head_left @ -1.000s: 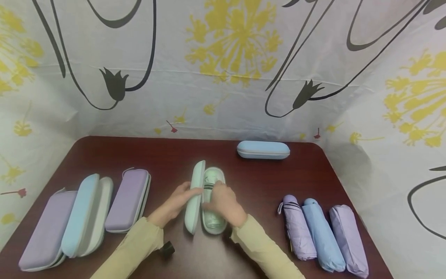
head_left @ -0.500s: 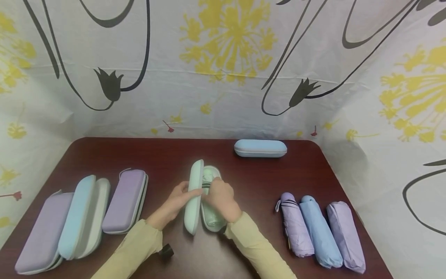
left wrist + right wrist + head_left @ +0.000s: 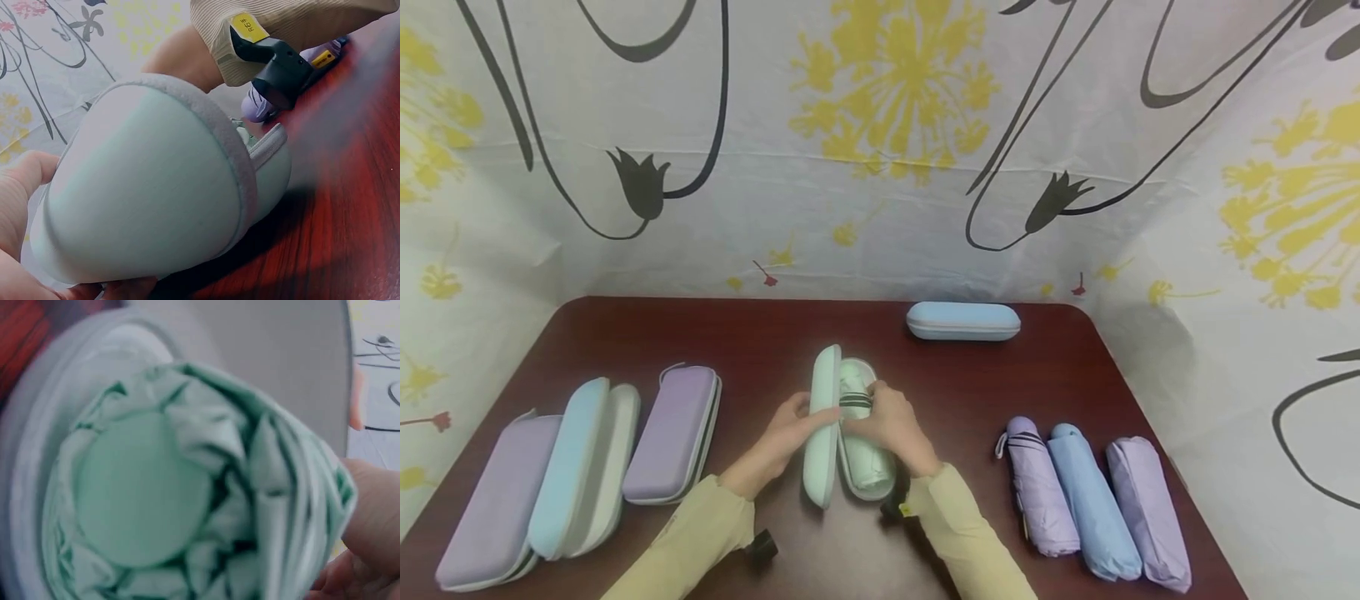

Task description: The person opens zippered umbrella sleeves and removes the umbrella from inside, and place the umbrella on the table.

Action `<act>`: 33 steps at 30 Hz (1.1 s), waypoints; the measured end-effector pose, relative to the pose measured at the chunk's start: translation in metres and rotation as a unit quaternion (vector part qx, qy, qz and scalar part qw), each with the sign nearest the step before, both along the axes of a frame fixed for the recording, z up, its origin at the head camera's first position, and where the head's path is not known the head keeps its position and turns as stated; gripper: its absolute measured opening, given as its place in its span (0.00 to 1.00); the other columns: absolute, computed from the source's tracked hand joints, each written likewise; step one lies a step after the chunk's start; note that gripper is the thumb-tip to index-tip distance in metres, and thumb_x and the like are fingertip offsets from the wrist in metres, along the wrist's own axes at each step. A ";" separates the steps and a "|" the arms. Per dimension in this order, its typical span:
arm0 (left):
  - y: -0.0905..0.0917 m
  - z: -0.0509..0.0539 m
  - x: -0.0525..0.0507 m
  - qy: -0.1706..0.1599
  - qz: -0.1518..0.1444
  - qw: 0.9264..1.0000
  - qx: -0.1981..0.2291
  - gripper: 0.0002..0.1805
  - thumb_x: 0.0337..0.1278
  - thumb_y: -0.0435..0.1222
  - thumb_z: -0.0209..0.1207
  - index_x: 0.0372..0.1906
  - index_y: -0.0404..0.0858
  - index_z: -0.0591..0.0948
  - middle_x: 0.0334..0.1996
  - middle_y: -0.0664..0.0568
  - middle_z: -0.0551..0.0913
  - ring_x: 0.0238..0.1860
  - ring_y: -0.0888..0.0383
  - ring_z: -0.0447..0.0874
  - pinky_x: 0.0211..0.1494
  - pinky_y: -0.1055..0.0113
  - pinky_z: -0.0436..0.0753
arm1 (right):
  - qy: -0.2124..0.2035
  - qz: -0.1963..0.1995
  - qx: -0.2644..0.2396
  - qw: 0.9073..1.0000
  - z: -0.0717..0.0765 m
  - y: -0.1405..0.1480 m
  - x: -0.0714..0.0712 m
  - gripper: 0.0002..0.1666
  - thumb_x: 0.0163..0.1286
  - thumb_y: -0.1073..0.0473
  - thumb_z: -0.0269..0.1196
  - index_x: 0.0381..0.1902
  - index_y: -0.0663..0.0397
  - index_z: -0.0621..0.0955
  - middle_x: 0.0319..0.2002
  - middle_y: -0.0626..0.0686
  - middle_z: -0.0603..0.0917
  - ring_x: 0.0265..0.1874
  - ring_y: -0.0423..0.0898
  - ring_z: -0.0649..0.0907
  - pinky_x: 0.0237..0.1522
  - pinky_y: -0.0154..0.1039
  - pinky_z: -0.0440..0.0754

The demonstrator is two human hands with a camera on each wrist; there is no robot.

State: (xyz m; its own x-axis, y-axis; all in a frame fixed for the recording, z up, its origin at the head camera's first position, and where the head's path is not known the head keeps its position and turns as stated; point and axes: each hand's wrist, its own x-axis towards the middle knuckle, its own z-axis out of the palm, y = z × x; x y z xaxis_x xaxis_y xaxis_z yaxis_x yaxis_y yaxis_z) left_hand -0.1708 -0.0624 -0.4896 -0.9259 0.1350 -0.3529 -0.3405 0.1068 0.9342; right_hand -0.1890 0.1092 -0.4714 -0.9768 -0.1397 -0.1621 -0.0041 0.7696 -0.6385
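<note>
A mint green hard case stands open mid-table, its lid [image 3: 822, 454] tipped up on edge. My left hand [image 3: 784, 433] grips that lid, thumb on the inner side; the left wrist view shows the lid's rounded end [image 3: 144, 187] close up. In the case's lower half [image 3: 28, 469] is a folded mint green umbrella [image 3: 867, 467] with a dark-striped strap. My right hand [image 3: 895, 427] holds the umbrella around its middle, thumb to the left and fingers to the right. The umbrella's round end [image 3: 144, 487] faces the right wrist camera, wrapped in bunched fabric.
Left on the table lie two purple cases [image 3: 673, 433] [image 3: 501, 500] and a gaping light blue case [image 3: 568, 467]. A shut blue case [image 3: 964, 322] sits at the back. At right are a purple umbrella [image 3: 1041, 487], a blue umbrella [image 3: 1093, 504] and another purple one [image 3: 1148, 512].
My right hand has shifted slightly right and its fingers now lie along the umbrella's right side. More of the umbrella shows, its near end looking raised. My left hand stays on the lid.
</note>
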 end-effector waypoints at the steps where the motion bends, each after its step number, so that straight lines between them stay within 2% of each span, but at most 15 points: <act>1: 0.000 0.000 0.000 -0.001 0.002 1.000 -0.001 0.36 0.49 0.46 0.65 0.59 0.30 0.67 0.52 0.37 0.75 0.48 0.48 0.76 0.54 0.54 0.73 | -0.002 -0.003 -0.011 1.000 0.000 0.002 0.000 0.36 0.44 0.49 0.70 0.47 0.65 0.74 0.30 0.55 0.78 0.28 0.48 0.77 0.29 0.40 0.75; 4: 0.001 -0.002 0.001 -0.002 0.006 1.000 0.001 0.36 0.50 0.46 0.64 0.59 0.29 0.67 0.52 0.37 0.75 0.49 0.48 0.76 0.54 0.54 0.72 | 0.007 -0.016 -0.036 0.999 0.000 0.009 -0.002 0.38 0.47 0.51 0.68 0.52 0.67 0.73 0.33 0.55 0.79 0.30 0.47 0.77 0.31 0.39 0.77; 10: -0.001 -0.002 0.005 -0.001 0.010 1.000 -0.008 0.36 0.50 0.45 0.64 0.59 0.28 0.67 0.52 0.37 0.75 0.51 0.46 0.75 0.56 0.52 0.72 | 0.038 -0.051 -0.120 0.991 0.008 0.024 -0.003 0.29 0.49 0.56 0.67 0.48 0.66 0.75 0.30 0.54 0.80 0.28 0.45 0.77 0.30 0.37 0.77; 15: -0.014 0.002 0.009 0.005 0.011 1.000 -0.029 0.37 0.51 0.47 0.63 0.60 0.27 0.67 0.52 0.36 0.75 0.51 0.46 0.75 0.56 0.51 0.71 | 0.035 -0.070 -0.148 0.986 0.014 0.045 0.005 0.26 0.52 0.58 0.68 0.47 0.65 0.76 0.30 0.53 0.81 0.27 0.43 0.78 0.30 0.37 0.77; 19: -0.032 0.004 0.014 0.004 0.016 0.999 -0.044 0.37 0.52 0.47 0.62 0.62 0.27 0.67 0.52 0.36 0.75 0.50 0.46 0.75 0.55 0.51 0.71 | 0.028 -0.073 -0.121 0.990 0.010 0.070 0.017 0.27 0.52 0.58 0.68 0.48 0.67 0.76 0.31 0.54 0.81 0.29 0.44 0.79 0.31 0.38 0.78; 25: -0.056 0.011 0.022 0.006 0.024 0.995 -0.100 0.40 0.53 0.50 0.61 0.63 0.26 0.65 0.53 0.34 0.74 0.49 0.45 0.75 0.51 0.53 0.74 | 0.043 -0.071 -0.013 0.996 0.001 0.112 0.038 0.30 0.49 0.57 0.69 0.48 0.68 0.76 0.31 0.55 0.82 0.28 0.45 0.79 0.31 0.39 0.77; 31: -0.073 0.019 0.026 0.019 0.040 0.988 -0.147 0.42 0.53 0.50 0.61 0.64 0.25 0.62 0.56 0.30 0.71 0.50 0.41 0.75 0.49 0.51 0.75 | 0.042 -0.070 0.033 0.996 -0.002 0.137 0.057 0.31 0.48 0.58 0.69 0.46 0.72 0.74 0.29 0.56 0.81 0.28 0.47 0.78 0.31 0.41 0.76; 33: -0.076 0.021 0.026 0.037 0.044 0.981 -0.183 0.43 0.52 0.50 0.62 0.64 0.25 0.62 0.56 0.29 0.70 0.51 0.40 0.74 0.50 0.50 0.74 | 0.043 -0.074 0.048 0.995 0.000 0.142 0.061 0.32 0.48 0.57 0.69 0.46 0.73 0.74 0.29 0.56 0.80 0.28 0.48 0.78 0.31 0.41 0.76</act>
State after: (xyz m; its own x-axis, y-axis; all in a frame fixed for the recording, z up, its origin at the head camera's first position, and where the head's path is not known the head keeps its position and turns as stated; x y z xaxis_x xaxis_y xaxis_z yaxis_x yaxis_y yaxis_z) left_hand -0.1449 -0.1387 -0.4685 -0.9529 -0.0703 -0.2949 -0.2969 0.4129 0.8610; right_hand -0.1283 0.2508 -0.4718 -0.9965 0.0179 -0.0821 0.0613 0.8231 -0.5646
